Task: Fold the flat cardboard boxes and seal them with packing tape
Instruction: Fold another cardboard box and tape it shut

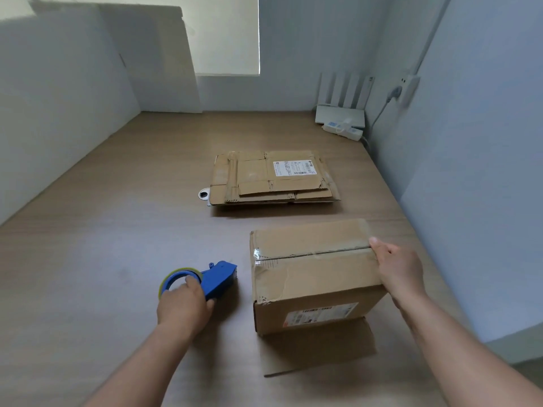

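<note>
Now, left hand (pixel 183 304) curled round smooth blue plastic tape dispenser (pixel 219 277), right hand (pixel 399 268) clasping taped, creased cardboard box (pixel 314 279).

left hand (pixel 183 301) grips tape dispenser (pixel 221 278); right hand (pixel 397 268) holds box (pixel 311 277) edge

text: none legible | box label (pixel 321 314) blurred | flat cardboard label (pixel 294 168) blurred
</note>
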`<control>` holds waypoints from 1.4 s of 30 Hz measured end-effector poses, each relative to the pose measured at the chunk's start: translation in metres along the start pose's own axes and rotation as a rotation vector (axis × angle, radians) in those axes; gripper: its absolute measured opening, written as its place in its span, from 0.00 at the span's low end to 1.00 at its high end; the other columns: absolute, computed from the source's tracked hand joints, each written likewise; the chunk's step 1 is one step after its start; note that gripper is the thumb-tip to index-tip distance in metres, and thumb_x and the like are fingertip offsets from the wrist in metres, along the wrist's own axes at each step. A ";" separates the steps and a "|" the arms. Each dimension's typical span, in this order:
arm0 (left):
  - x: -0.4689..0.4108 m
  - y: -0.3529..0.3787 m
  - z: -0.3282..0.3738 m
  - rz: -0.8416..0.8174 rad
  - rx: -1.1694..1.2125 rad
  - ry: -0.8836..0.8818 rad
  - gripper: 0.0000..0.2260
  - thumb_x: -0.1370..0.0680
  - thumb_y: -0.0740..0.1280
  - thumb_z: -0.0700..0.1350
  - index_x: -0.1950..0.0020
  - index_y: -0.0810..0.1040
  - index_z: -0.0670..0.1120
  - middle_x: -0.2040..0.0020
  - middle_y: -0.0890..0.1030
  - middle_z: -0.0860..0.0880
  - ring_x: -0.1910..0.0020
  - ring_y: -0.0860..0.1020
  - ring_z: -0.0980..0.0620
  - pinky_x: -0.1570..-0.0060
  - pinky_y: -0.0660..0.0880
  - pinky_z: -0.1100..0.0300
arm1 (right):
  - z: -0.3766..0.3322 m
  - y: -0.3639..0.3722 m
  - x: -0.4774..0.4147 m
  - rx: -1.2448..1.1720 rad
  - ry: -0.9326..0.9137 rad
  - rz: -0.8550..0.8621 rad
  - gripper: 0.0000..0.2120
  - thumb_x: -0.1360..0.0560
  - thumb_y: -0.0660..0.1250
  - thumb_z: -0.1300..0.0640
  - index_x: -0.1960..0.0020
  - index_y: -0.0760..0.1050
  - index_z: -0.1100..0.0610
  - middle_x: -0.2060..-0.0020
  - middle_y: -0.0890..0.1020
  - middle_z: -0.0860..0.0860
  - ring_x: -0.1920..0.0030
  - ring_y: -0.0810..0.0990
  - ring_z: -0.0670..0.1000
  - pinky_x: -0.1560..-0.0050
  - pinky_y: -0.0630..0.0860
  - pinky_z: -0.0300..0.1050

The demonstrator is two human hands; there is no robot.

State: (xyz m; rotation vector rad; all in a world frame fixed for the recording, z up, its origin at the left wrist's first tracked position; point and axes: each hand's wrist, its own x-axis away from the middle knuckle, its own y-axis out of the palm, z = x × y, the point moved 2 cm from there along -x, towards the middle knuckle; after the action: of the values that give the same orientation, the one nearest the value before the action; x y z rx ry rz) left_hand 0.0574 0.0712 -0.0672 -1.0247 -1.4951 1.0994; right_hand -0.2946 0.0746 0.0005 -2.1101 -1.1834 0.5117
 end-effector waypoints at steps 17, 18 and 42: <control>0.032 -0.076 0.066 -0.343 1.733 -0.488 0.10 0.21 0.64 0.45 0.61 0.73 0.45 0.71 0.71 0.50 0.73 0.66 0.54 0.74 0.62 0.63 | 0.001 -0.001 -0.001 0.012 -0.019 -0.027 0.26 0.20 0.59 0.50 0.73 0.65 0.60 0.76 0.69 0.54 0.71 0.67 0.54 0.70 0.59 0.47; 0.033 -0.083 0.067 -0.281 1.706 -0.483 0.10 0.21 0.64 0.43 0.63 0.72 0.44 0.71 0.69 0.49 0.74 0.65 0.54 0.74 0.60 0.63 | 0.000 -0.002 -0.001 0.011 -0.016 -0.027 0.26 0.19 0.59 0.50 0.74 0.64 0.60 0.76 0.69 0.54 0.71 0.66 0.53 0.70 0.59 0.47; 0.046 -0.068 0.056 0.141 1.340 -0.349 0.10 0.22 0.65 0.45 0.61 0.75 0.42 0.64 0.76 0.48 0.61 0.72 0.49 0.64 0.66 0.58 | -0.007 0.003 0.005 0.014 -0.018 -0.044 0.26 0.19 0.59 0.50 0.74 0.59 0.54 0.76 0.65 0.50 0.73 0.63 0.49 0.73 0.55 0.45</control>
State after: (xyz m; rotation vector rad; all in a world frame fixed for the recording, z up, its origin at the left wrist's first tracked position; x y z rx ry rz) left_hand -0.0104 0.0912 0.0025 0.0264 -0.5880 1.9921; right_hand -0.2864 0.0753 0.0035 -2.0669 -1.2299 0.5190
